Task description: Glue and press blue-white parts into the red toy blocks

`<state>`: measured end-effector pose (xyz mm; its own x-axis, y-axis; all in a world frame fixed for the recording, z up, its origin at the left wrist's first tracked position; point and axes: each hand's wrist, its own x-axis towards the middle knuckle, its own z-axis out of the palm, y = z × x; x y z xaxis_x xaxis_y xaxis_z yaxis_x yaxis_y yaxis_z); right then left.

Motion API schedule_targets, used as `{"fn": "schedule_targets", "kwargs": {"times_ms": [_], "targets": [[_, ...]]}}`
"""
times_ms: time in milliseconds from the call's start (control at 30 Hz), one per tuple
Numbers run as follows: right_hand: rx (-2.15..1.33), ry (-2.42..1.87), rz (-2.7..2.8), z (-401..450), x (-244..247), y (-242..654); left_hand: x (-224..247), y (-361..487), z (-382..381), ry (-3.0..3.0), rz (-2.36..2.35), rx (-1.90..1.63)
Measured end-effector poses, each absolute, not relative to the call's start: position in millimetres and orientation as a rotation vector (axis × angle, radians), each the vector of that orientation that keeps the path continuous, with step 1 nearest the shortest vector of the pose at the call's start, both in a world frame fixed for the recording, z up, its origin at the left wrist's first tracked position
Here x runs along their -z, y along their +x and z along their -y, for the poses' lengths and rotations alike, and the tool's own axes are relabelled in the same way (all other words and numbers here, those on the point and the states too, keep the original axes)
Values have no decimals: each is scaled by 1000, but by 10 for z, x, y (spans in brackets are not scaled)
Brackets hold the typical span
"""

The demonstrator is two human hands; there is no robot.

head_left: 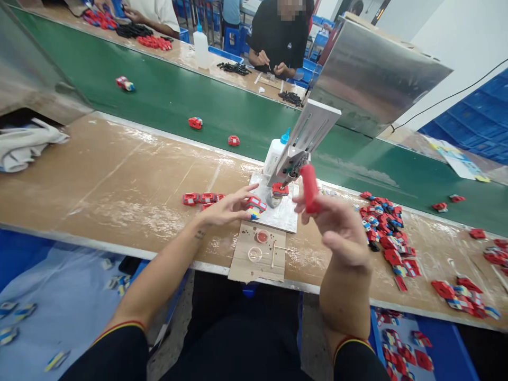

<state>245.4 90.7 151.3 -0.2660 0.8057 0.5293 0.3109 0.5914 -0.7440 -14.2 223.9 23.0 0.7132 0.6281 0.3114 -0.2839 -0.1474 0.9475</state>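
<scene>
My left hand [228, 207] pinches a small red, blue and yellow toy car [256, 206] between thumb and fingers, just left of the press. At the red lever handle [309, 188] of the metal hand press [296, 156], the fingers of my right hand [337, 225] curl around its lower end, with the thumb apart. Under the press tip sits another red toy piece [280, 189] on a small holder over the metal base plate [283, 218]. Beside my left wrist, several red and grey toy pieces [207, 198] stand in rows.
Cardboard [242, 259] with a small red dish [262, 236] and cotton swabs lies before the press. A glue bottle [273, 156] stands behind it. Heaped toy cars [387, 227] lie right. Beyond runs a green conveyor belt [166, 100] carrying several pieces; a co-worker [280, 37] sits across.
</scene>
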Motion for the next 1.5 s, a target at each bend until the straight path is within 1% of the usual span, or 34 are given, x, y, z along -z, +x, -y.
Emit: {"fn": "schedule_targets", "kwargs": {"times_ms": [133,200,233,300,367,433,467,533,600,700,833,933,1033,1100,1200,1367,1500], "targets": [[-469,-964,1735,-1345,-2196,2475,-268,64,-2484,1470,-230,-761],[-413,-960,1678,-1575,-2369,2530,-248,142,-2511,1455,-207,-746],[-379,-953,1658,-1645,-2362,2571,-233,180,-2512,1456,-195,-736],[-274,-938,1607,-1677,-2131,2665,-202,255,-2510,1456,-167,-723],[-133,-939,1509,-1604,-1663,2737,-179,323,-2517,1446,-148,-727],[-36,-1051,1359,-1522,-1111,2750,-173,369,-2531,1440,-133,-725],[-110,-1182,1346,-1505,-859,2731,-177,383,-2536,1442,-126,-714],[-356,-1309,1362,-1541,-484,2656,-195,396,-2531,1451,-110,-688],[-582,-1335,1341,-1640,-303,2574,-216,404,-2501,1463,-92,-661],[-687,-1354,1257,-1745,-273,2525,-233,430,-2423,1469,-81,-642],[-634,-1392,1234,-1574,-330,2598,-268,490,-2318,1454,-79,-656],[-579,-1368,1377,-1276,-351,2687,-375,525,-2261,1465,-32,-630],[-511,-1345,1596,-1033,-337,2840,-520,522,-2222,1512,23,-517],[-501,-1353,1589,-1012,-312,3046,-578,470,-2215,1543,25,-476],[-474,-1400,1289,-1308,-302,3540,-532,315,-2248,1550,-45,-591],[-383,-1561,1016,-2412,-338,4343,-225,152,-2343,1258,-297,-982],[-372,-1773,969,-3018,-239,4559,-63,222,-2362,1026,-454,-1045]]}}
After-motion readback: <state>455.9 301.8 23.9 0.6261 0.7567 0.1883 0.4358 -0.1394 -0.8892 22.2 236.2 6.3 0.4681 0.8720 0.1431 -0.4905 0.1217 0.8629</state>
